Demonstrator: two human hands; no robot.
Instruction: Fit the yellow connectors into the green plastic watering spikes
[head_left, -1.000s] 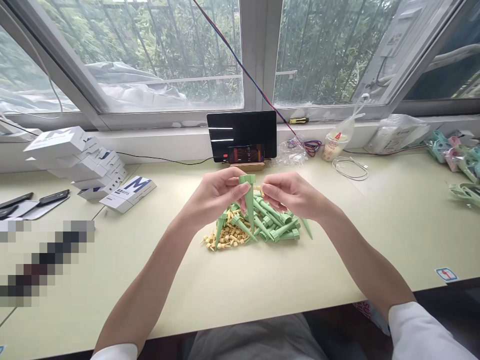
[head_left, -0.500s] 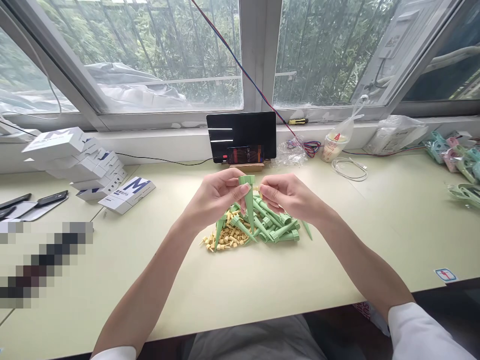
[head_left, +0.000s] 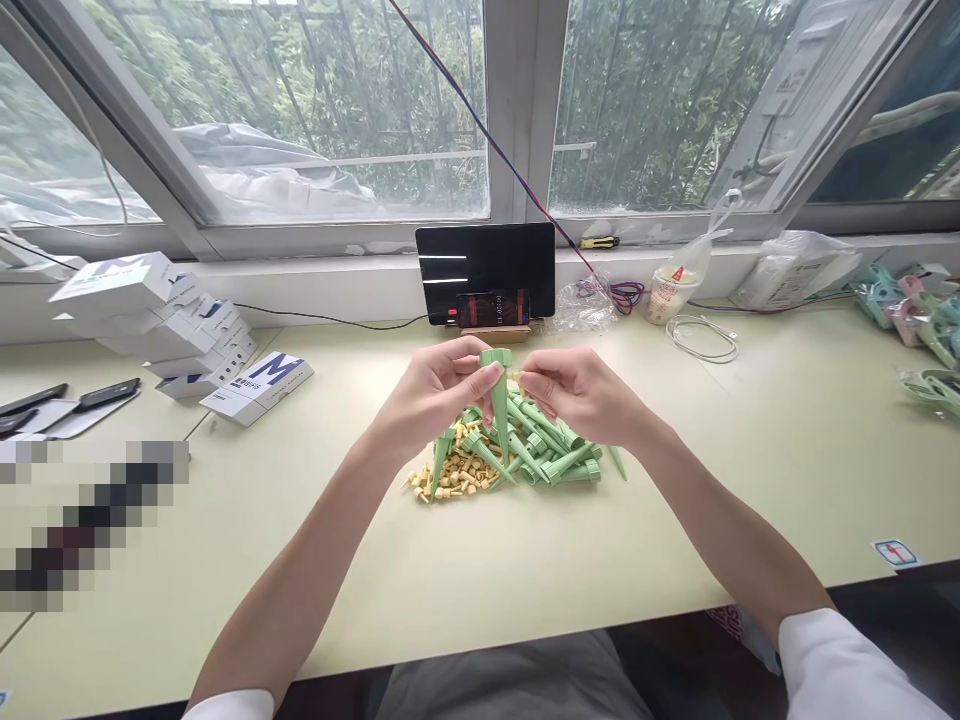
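Note:
My left hand (head_left: 431, 395) pinches a green plastic spike (head_left: 498, 400) near its wide top, tip pointing down. My right hand (head_left: 577, 393) is closed in a pinch on a small yellow cap (head_left: 516, 376), held right beside the spike's top. Both hands hover above a pile of green spikes (head_left: 551, 445) and a heap of small yellow caps (head_left: 454, 472) on the pale table (head_left: 525, 560).
A dark tablet (head_left: 486, 268) with a phone (head_left: 491, 307) in front stands at the back by the window. White boxes (head_left: 161, 325) are stacked at the left, a coiled white cable (head_left: 701, 338) and plastic bags (head_left: 679, 280) lie at the right, coloured clips (head_left: 911, 320) at the far right.
My right hand has carried the yellow cap leftward until it touches the top of the green spike. The left hand stays almost still.

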